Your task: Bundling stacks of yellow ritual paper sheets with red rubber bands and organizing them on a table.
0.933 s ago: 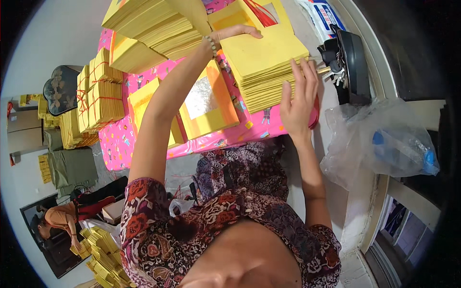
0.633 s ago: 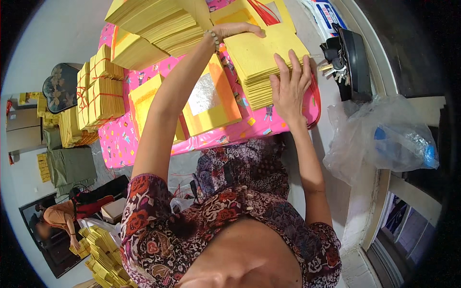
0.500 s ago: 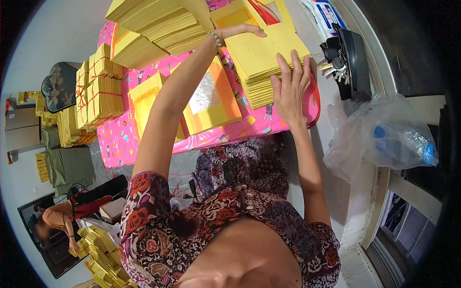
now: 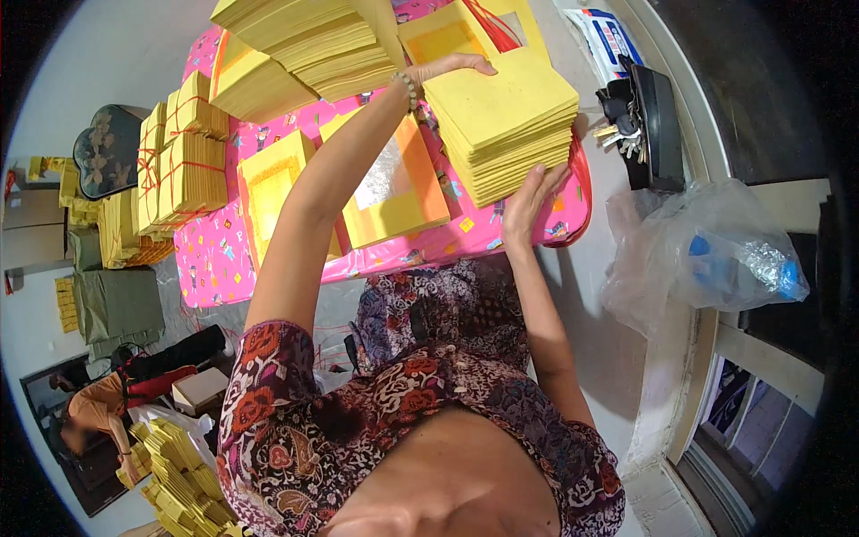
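Note:
A stack of yellow paper (image 4: 506,103) stands at the table's right end, its layers slightly uneven along the near side. My left hand (image 4: 449,67), a beaded bracelet at its wrist, holds the stack's far left edge with the thumb at the top; its other fingers are mostly hidden. Against the lower near side my right hand (image 4: 534,201) lies with its fingers stretched out, palm toward the layers. Left of the stack, under my left forearm, is a yellow sheet pile (image 4: 394,228) with an orange band and a silver square. Another yellow pile (image 4: 268,192) with an orange-edged square lies farther left.
A pink patterned cover (image 4: 215,259) spans the table. Tall yellow stacks (image 4: 313,45) rise at the back; red-tied bundles (image 4: 192,170) stand left. Red strings (image 4: 582,174) hang right, near keys (image 4: 626,139) and a plastic bag (image 4: 743,242). Another person (image 4: 98,412) handles yellow bundles lower left.
My right hand has slid from the top right corner of the stack down to its near side. The upper layers now sit less evenly. My left hand stays at the far edge.

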`<control>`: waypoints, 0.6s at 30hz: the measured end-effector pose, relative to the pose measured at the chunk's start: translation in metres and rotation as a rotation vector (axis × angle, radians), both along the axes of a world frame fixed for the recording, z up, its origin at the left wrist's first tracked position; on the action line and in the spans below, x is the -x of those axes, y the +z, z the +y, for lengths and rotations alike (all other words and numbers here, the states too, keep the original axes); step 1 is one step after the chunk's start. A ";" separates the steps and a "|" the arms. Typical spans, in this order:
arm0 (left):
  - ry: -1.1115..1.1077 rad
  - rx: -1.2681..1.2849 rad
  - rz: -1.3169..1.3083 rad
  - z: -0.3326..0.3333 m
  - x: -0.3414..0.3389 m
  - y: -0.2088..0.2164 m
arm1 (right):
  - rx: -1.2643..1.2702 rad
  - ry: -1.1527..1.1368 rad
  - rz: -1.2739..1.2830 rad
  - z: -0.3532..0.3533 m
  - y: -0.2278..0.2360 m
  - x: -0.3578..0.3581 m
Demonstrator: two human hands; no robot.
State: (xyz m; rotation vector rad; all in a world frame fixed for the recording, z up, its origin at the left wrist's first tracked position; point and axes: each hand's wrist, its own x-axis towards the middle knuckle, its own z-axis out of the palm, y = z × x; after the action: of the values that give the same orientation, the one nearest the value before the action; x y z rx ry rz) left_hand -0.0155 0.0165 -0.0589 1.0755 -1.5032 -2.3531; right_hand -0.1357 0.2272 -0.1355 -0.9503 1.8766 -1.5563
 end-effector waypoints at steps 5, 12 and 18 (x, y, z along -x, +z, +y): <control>0.139 -0.065 0.106 0.036 -0.017 -0.003 | 0.044 0.073 -0.073 -0.021 -0.016 0.030; 0.478 -0.058 0.162 0.118 -0.027 -0.005 | 0.124 0.528 -0.340 -0.051 -0.021 0.054; 0.529 0.014 0.191 0.114 -0.031 -0.008 | 0.136 0.558 -0.410 -0.044 -0.011 0.053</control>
State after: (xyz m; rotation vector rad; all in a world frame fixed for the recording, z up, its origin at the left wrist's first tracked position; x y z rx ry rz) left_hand 0.0156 0.1308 -0.0665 1.0500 -1.0124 -2.0028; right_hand -0.1888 0.1827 -0.1463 -1.0096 1.1136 -1.4042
